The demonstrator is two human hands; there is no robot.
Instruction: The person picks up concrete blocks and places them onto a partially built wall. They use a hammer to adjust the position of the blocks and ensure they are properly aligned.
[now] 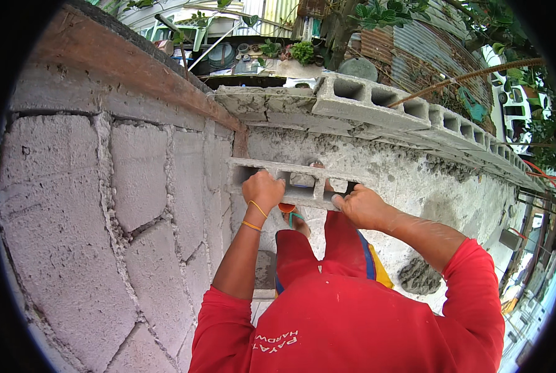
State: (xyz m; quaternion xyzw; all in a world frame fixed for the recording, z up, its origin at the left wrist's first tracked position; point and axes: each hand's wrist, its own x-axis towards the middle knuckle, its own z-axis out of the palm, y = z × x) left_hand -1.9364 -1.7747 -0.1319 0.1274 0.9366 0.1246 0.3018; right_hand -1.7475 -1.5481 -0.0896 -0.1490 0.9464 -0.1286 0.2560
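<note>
A grey hollow concrete block (319,188) hangs level in front of my legs, its row of openings facing up. My left hand (262,191) grips its near wall towards the left end, with the fingers curled into an opening. Towards the right end, my right hand (360,206) is closed on the same wall, its thumb on the near side and its fingertips mostly hidden inside. Beyond the block runs a low wall topped by a row of hollow blocks (371,102); its left end carries rough mortar (265,102) without a block.
A tall block wall (147,186) with a reddish-brown beam (129,74) rises close on my left. A rusty steel bar (477,78) slants over the far row at the right. A mound of wet mortar (419,275) lies by my right side. Corrugated sheets and plants stand beyond.
</note>
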